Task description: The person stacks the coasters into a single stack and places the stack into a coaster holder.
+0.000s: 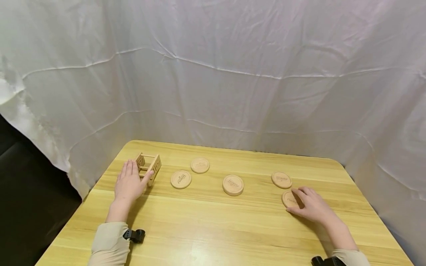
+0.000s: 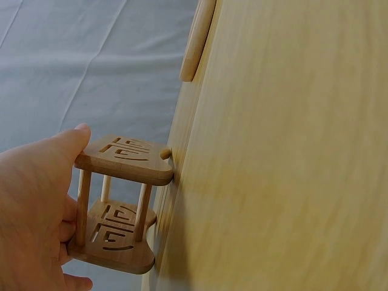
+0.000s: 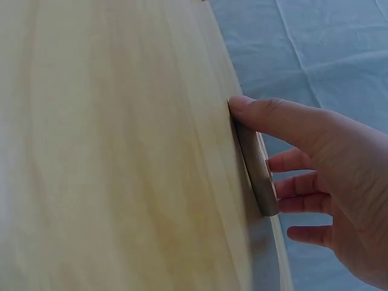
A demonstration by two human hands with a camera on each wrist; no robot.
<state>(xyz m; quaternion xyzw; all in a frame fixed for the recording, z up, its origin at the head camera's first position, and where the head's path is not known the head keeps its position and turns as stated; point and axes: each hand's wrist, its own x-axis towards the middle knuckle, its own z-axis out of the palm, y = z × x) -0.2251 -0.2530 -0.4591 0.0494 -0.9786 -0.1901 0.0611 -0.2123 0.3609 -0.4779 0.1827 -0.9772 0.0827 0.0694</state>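
Across the bench (image 1: 199, 229), from the head view: rack (image 1: 155, 170) at the left, gripped by the left hand (image 1: 129, 183); coaster (image 1: 288, 199) at the right, held at its edge between thumb and fingers of the right hand (image 1: 311, 205). Between the hands, flat on the bench: front disc (image 1: 181, 179), rear disc (image 1: 200, 165) and thick-edged stack (image 1: 233, 185), perhaps of two. Just beyond the held coaster, far disc (image 1: 281, 180). Judged from this layout: discs set out, done; discs in the rack, none visible; left to deal with, at least the held coaster. Printed faces legible as marks only from here.

From the left wrist: thumb on one slotted panel (image 2: 124, 160), fingertips at the other, so fingers as wide as the rack. Rungs (image 2: 83, 206) and cut pattern far clearer than from the head. At the top, a wooden edge (image 2: 198, 42), cannot tell of which disc.

From the right wrist: coaster edge-on, thumb at one end, fingers curved behind, wide around it. No rack, no print. Lifted slightly or resting on the bench, cannot tell
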